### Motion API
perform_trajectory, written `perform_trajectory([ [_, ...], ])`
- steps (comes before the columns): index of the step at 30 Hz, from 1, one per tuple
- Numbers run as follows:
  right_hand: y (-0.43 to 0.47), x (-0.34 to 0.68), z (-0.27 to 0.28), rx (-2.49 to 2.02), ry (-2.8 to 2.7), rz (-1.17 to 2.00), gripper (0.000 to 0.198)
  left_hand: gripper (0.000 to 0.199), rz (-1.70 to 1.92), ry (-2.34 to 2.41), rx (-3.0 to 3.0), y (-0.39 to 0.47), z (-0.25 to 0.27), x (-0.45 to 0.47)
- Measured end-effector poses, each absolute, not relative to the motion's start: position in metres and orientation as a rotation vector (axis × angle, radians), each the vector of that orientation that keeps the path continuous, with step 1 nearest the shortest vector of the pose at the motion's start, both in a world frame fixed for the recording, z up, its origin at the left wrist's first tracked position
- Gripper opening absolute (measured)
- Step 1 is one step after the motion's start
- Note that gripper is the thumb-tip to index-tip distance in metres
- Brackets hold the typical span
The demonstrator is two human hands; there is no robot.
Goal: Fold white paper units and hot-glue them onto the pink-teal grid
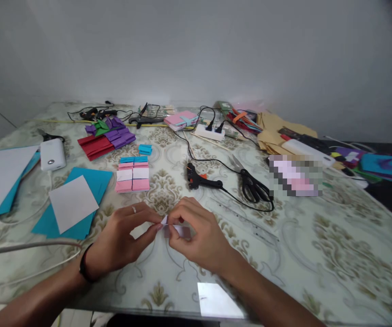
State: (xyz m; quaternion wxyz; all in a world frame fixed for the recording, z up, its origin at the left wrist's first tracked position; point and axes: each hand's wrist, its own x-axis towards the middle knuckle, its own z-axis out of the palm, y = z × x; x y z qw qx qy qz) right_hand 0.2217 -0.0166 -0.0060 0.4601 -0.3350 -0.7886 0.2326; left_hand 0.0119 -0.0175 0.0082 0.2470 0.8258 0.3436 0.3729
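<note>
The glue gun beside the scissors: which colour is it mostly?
The glue gun is mostly black; it shows best in the head view.

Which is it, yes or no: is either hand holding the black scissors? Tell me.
No, the black scissors lie on the patterned tablecloth, while the left hand and right hand pinch a small pale paper.

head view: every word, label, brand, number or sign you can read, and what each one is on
No text can be read for certain.
Clear ruler: any markings are too faint to read.
White device with a cable: a small dark mark, too blurred to read.
Pixelated patch: nothing legible.
Small folded paper: no writing visible.
</note>
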Motion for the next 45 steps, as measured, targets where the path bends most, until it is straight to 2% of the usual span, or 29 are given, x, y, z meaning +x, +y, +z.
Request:
perform_trajectory([
  [6, -0.018, 0.22, -0.005, -0.833, -1.964, 0.508, 0.02, 0.007, 1.004, 0.96, 2.227, -0.018, 0.007, 0.012],
  [15, -0.022, 0.215, -0.01, -0.825, -1.95, 0.533, 0.017, 0.015, 1.031, 0.93, 2.393, -0.02, 0.007, 0.016],
  [25, -0.018, 0.227, 0.001, -0.853, -1.873, 0.776, 0.02, 0.019, 1.108, 0.925, 2.372, -0.015, 0.017, 0.006],
  [33, -0.015, 0.23, 0.001, -0.909, -1.845, 0.857, 0.014, 0.018, 1.136, 0.97, 2.342, -0.013, 0.02, 0.001],
  [39, -0.016, 0.227, -0.001, -0.863, -1.86, 0.787, 0.015, 0.014, 1.163, 0.918, 2.377, -0.015, 0.016, 0.007],
  [43, -0.016, 0.225, -0.002, -0.821, -1.903, 0.684, 0.017, 0.027, 1.166, 0.923, 2.521, -0.017, 0.007, 0.006],
  [45, -0.016, 0.225, -0.003, -0.803, -1.936, 0.644, 0.017, 0.025, 1.117, 0.937, 2.587, -0.017, 0.002, 0.006],
])
